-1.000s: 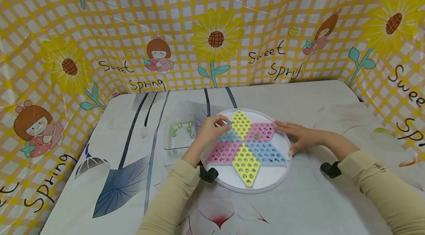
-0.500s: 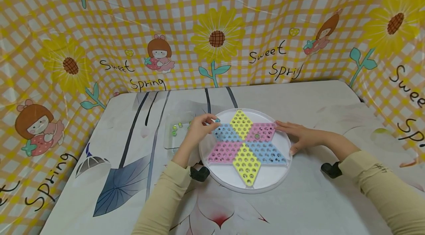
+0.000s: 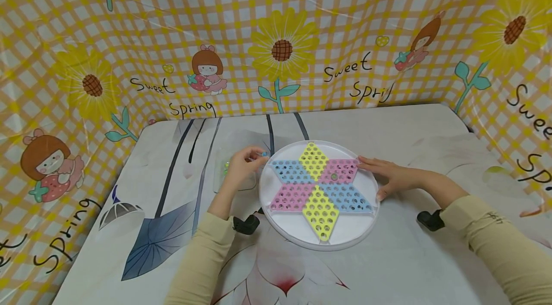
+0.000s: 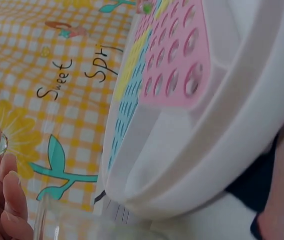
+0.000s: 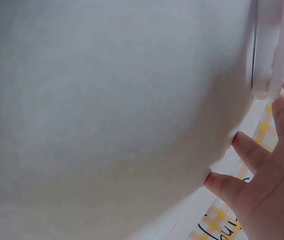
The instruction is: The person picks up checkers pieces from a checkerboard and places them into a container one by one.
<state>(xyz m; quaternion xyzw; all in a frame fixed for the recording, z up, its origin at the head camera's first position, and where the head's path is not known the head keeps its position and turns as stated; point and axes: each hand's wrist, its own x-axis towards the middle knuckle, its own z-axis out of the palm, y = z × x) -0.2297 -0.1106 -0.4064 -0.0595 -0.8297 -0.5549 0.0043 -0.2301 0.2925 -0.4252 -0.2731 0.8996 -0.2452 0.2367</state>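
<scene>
A small glassy marble [image 3: 264,154] is pinched at the fingertips of the left hand [image 3: 242,165], just left of centre in the head view; in the left wrist view the same marble [image 4: 0,144] is seen at the far left edge, clear and rounded, between fingertips [image 4: 5,196]. The hand is held over a clear, square plastic tray [image 3: 217,178], in which a few green marbles [image 3: 225,167] are partly hidden behind the fingers.

At the centre of the head view a round white plastic board [image 3: 345,235] with a raised rim is seen. A six-pointed star of perforated diamonds in yellow, pink and blue is set into it, and one green marble [image 3: 334,176] is seated in a hole near the star's middle. The right hand [image 3: 390,175] is laid flat on the board's right rim with fingers straight and spread; nothing is gripped by it. In the right wrist view, only fingers [image 5: 254,150] against the smooth white rim are shown, the rest being blurred.

The table [image 3: 388,123] is covered by a smooth cloth printed with grey-blue leaves and a red flower. Glossy yellow checked sheeting [image 3: 172,32] with sunflowers is hung behind and at both sides. Beige sleeves [image 3: 500,242] are worn on both arms.
</scene>
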